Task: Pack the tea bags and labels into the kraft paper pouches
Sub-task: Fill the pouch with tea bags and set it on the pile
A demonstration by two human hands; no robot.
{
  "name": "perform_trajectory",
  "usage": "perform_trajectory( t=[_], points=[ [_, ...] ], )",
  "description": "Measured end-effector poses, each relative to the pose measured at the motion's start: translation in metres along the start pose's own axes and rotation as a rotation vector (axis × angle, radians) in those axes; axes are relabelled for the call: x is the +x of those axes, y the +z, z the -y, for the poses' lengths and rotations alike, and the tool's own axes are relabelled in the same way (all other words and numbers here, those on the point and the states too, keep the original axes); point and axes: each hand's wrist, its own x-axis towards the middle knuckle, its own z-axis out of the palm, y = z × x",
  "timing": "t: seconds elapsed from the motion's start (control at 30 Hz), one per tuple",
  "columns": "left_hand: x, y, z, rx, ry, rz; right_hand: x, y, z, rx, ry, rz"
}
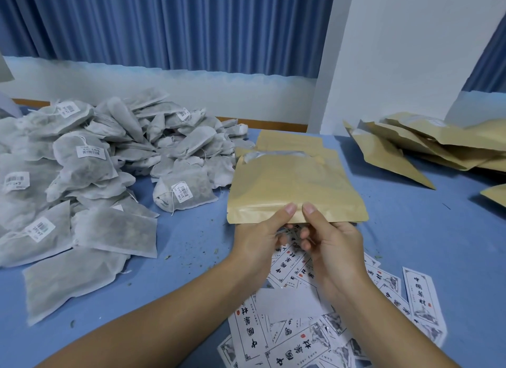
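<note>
A table [191,230] covered in blue carries everything. On its left side lies a big loose heap of grey tea bags [82,162], many with white barcode tags, spreading from the far edge to the near left. White printed labels [295,340] lie scattered and overlapping at the near middle and right. Tan paper pouches [427,145] lie piled at the far right, and one more pouch [287,141] lies flat just right of the heap. Small green crumbs [202,247] dot the cloth between the heap and the labels
</note>
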Motion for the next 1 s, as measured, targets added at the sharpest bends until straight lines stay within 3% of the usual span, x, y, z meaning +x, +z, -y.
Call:
perform_trajectory(
  t=[0.4,0.6,1.0],
  points=[
    [0.001,0.002,-0.003,0.043,-0.008,-0.014,0.000,0.004,0.001,-0.041,-0.082,-0.007],
    [-0.001,-0.001,-0.008,-0.002,-0.002,-0.026,0.001,0.000,0.006,0.061,-0.067,-0.026],
    [-0.004,0.001,-0.008,-0.029,0.005,0.034,0.009,-0.006,0.007,-0.007,-0.023,0.161]
  ],
)
